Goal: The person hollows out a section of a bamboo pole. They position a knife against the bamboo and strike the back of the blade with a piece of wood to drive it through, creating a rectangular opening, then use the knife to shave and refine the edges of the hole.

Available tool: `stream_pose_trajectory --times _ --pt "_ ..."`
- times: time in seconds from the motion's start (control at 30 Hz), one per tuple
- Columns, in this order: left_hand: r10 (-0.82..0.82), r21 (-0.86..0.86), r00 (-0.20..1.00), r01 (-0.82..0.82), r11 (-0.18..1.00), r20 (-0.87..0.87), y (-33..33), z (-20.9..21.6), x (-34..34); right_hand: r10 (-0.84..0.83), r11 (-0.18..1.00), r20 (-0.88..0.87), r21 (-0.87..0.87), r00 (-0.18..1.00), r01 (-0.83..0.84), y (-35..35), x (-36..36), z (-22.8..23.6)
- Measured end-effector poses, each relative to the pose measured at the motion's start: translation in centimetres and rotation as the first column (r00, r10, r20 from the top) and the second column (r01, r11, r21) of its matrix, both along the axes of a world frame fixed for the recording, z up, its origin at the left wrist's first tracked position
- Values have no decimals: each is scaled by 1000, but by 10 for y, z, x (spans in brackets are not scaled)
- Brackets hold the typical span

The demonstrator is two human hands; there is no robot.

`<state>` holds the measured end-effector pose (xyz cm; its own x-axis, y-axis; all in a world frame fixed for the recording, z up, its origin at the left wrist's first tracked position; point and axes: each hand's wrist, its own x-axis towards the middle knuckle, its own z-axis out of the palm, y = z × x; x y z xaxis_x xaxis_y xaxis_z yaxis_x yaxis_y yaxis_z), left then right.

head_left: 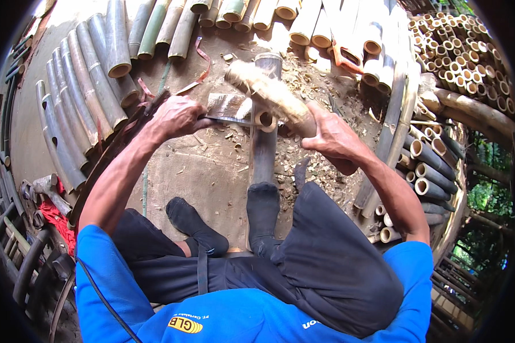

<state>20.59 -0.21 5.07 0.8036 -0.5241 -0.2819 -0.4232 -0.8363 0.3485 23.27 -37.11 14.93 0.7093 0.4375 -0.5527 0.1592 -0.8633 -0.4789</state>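
Observation:
My left hand (180, 117) is closed around a knife, its broad blade (226, 107) pointing right to a bamboo tube. A long dark strip, perhaps its handle, runs back beside my left forearm. The dark bamboo tube (263, 157) lies lengthwise before me, my socked right foot (263, 208) at its near end. On the tube, at the blade's tip, a pale round opening (264, 120) shows. My right hand (335, 137) grips a thick, pale wooden club (272, 97), slanting over the tube and blade. Whether the club touches the blade, I cannot tell.
Rows of bamboo tubes (91, 86) lie at the left and far side. Cut bamboo is stacked (463, 57) at the right. Wood chips (320, 166) litter the ground. A red-handled saw (343, 57) lies far right; a hammer-like tool (48, 188) is at the left.

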Motion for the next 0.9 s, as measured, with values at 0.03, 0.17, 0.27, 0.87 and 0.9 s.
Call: stream_pose_trajectory --times 0.03,0.17,0.27,0.87,0.9 --pt "6 -86 1000 -7 996 -18 -4 -3 -6 -78 996 18 51 997 77 -10 -1 -4" --pt "145 -164 980 -166 972 -136 -23 -8 10 -272 954 82 155 959 257 -27 -7 -1" --pt "228 -127 955 -254 959 -191 -33 -4 26 -360 912 109 253 927 324 -39 -21 -5" --pt "126 -110 955 -161 981 -270 -47 -40 57 -325 943 -167 -130 931 306 -93 -61 11" --pt "134 -64 942 -161 985 -309 -39 -39 55 -400 916 -128 -32 908 399 -82 -58 28"
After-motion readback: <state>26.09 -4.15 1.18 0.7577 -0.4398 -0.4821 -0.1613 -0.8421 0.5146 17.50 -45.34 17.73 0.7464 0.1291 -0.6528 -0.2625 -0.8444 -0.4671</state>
